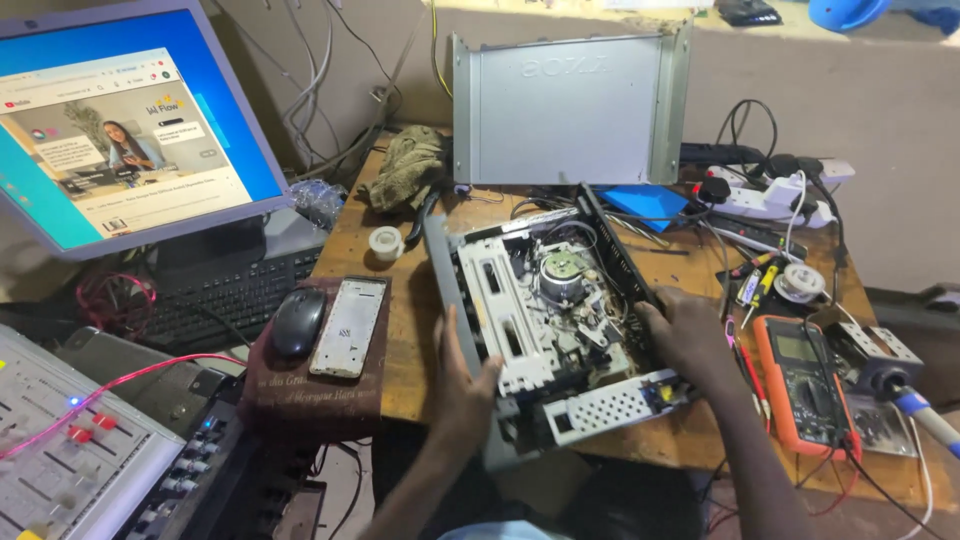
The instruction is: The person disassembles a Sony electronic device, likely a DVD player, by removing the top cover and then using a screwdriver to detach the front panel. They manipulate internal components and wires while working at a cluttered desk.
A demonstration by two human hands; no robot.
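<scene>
Cluttered wooden workbench: your left hand and right hand clasp either side of the opened video deck, overhanging the near edge, where a slackened grip could tip it onto the orange multimeter beside it.

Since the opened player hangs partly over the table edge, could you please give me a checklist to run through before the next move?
1. Left hand grips the near left edge of the opened video player: ok.
2. Right hand rests on its right side: ok.
3. Player fully supported by the wooden table: not ok, its front corner overhangs the edge.
4. Orange multimeter clear of the right hand: not ok, it lies close beside the wrist.
5. Player unplugged: cannot tell.
6. Removed metal cover out of the way: ok, it stands against the wall.
</scene>
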